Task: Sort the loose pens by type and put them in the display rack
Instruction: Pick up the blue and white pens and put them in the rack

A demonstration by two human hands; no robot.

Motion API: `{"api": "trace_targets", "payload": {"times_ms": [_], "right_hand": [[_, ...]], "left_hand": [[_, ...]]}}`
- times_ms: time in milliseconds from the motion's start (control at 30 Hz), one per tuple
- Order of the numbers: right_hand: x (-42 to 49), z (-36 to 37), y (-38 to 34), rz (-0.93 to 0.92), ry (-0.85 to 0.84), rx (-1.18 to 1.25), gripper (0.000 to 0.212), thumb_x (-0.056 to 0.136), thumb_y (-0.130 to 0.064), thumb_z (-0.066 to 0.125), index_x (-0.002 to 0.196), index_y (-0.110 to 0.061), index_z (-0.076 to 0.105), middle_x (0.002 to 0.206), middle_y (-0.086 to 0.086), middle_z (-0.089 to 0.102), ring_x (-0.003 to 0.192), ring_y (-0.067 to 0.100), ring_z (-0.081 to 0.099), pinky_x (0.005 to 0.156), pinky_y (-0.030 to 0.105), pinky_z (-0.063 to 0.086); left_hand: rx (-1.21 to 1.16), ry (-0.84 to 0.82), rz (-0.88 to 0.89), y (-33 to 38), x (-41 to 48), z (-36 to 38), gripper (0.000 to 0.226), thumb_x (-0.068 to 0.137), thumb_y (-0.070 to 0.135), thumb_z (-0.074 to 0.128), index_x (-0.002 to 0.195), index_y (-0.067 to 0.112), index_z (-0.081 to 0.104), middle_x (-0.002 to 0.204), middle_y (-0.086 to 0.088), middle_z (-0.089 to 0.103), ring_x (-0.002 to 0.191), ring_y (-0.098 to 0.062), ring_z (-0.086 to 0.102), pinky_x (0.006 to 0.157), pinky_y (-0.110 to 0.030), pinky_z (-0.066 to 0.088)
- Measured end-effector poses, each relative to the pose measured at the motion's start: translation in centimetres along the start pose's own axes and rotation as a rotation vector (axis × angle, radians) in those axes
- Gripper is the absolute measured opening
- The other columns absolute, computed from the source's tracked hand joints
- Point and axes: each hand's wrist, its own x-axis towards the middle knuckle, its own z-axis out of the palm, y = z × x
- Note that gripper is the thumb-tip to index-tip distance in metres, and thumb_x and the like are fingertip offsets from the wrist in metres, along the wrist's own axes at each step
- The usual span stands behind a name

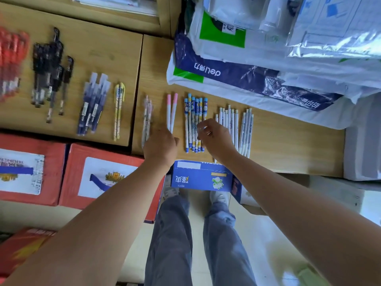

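On left desk (115,58), L to R: red pens (12,65) (blurred), black pens (49,73), dark-blue pens (92,104), yellow pens (118,112). On right desk (288,149), in neat rows: pale patterned pens (147,118), pink-capped pens (172,112), blue cartoon pens (194,120), white pens (232,122).

L hand (160,146): back up, at near ends of pink-capped pens, touching them by the look. Fingers hidden, so can't tell if gripping.

R hand (214,137): near L hand but apart from it, w/ ring, fingers curled over blue cartoon pens & edge of white pens. Can't tell if pinching one.

Blue box (202,176) at desk's near edge, btwn forearms. Red boxes (103,176) lower left. Plastic bags (247,75) piled top right.
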Motion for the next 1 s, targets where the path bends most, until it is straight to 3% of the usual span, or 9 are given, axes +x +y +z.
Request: {"api": "trace_targets", "payload": {"times_ms": [67, 133, 233, 333, 467, 600, 767, 1000], "right_hand": [[0.3, 0.6, -0.9, 0.083, -0.035, 0.111, 0.022, 0.094, -0.026, 0.056, 0.112, -0.016, 0.062, 0.097, 0.008, 0.069, 0.068, 0.016, 0.063, 0.063, 0.033, 0.055], [0.4, 0.9, -2.1, 0.158, -0.109, 0.25, 0.026, 0.093, -0.029, 0.059, 0.114, -0.014, 0.062, 0.096, 0.01, 0.068, 0.057, 0.011, 0.055, 0.05, 0.023, 0.045], [0.3, 1.2, -3.5, 0.21, -0.207, 0.463, 0.024, 0.093, -0.026, 0.062, 0.103, -0.005, 0.062, 0.075, 0.007, 0.056, 0.053, 0.011, 0.046, 0.044, 0.018, 0.035], [0.4, 0.9, -3.7, 0.195, -0.18, 0.479, 0.018, 0.095, -0.022, 0.059, 0.089, -0.004, 0.058, 0.063, 0.005, 0.045, 0.051, 0.013, 0.04, 0.046, 0.022, 0.033], [0.4, -2.1, -2.1, 0.185, 0.053, 0.378, 0.021, 0.097, -0.025, 0.053, 0.079, -0.015, 0.057, 0.056, -0.002, 0.044, 0.049, 0.011, 0.038, 0.051, 0.028, 0.033], [0.2, -5.6, 0.6, 0.218, 0.203, 0.295, 0.022, 0.096, -0.022, 0.053, 0.077, -0.012, 0.055, 0.058, 0.002, 0.041, 0.05, 0.013, 0.035, 0.05, 0.029, 0.031], [-0.1, -7.4, 3.3, 0.217, 0.193, 0.286, 0.023, 0.096, -0.019, 0.054, 0.094, 0.004, 0.06, 0.059, 0.003, 0.041, 0.051, 0.013, 0.035, 0.047, 0.025, 0.03], [0.3, -7.9, 4.7, 0.17, 0.111, 0.212, 0.034, 0.095, -0.026, 0.056, 0.092, 0.008, 0.058, 0.063, 0.006, 0.045, 0.053, 0.014, 0.037, 0.048, 0.027, 0.031]], "left_hand": [[-0.021, 0.002, 0.061, -0.3, -0.4, -0.3, 0.031, 0.1, 0.026, 0.039, 0.115, -0.001, 0.044, 0.088, -0.011, 0.058, 0.074, -0.029, 0.062, 0.053, -0.034, 0.042], [-0.011, 0.023, 0.133, -0.6, -0.9, -0.7, 0.028, 0.1, 0.023, 0.035, 0.114, 0.0, 0.042, 0.08, -0.007, 0.053, 0.064, -0.026, 0.055, 0.051, -0.033, 0.038], [-0.01, -0.014, 0.283, -0.4, -1.7, -1.4, 0.028, 0.099, 0.021, 0.034, 0.117, 0.001, 0.041, 0.075, -0.006, 0.05, 0.065, -0.03, 0.059, 0.052, -0.033, 0.036], [-0.064, -0.08, 0.362, 0.3, -2.1, -2.0, 0.026, 0.1, 0.023, 0.033, 0.114, 0.004, 0.042, 0.077, -0.006, 0.051, 0.068, -0.03, 0.059, 0.055, -0.034, 0.038], [-0.19, 0.003, 0.266, 1.6, -1.5, -1.7, 0.024, 0.095, 0.029, 0.043, 0.107, 0.008, 0.045, 0.101, -0.008, 0.052, 0.084, -0.027, 0.056, 0.067, -0.037, 0.043], [-0.202, 0.119, 0.144, 3.6, -0.3, 0.1, 0.054, 0.087, 0.04, 0.061, 0.122, 0.003, 0.042, 0.12, -0.014, 0.045, 0.106, -0.03, 0.049, 0.078, -0.039, 0.047], [-0.078, 0.161, -0.009, 7.1, 0.4, 1.8, 0.098, 0.074, 0.064, 0.067, 0.139, 0.002, 0.026, 0.132, -0.014, 0.037, 0.118, -0.03, 0.04, 0.085, -0.042, 0.047], [-0.037, 0.176, -0.093, 8.8, 0.5, 2.3, 0.098, 0.073, 0.05, 0.07, 0.143, 0.0, 0.021, 0.136, -0.016, 0.034, 0.121, -0.031, 0.038, 0.086, -0.04, 0.044]]}}
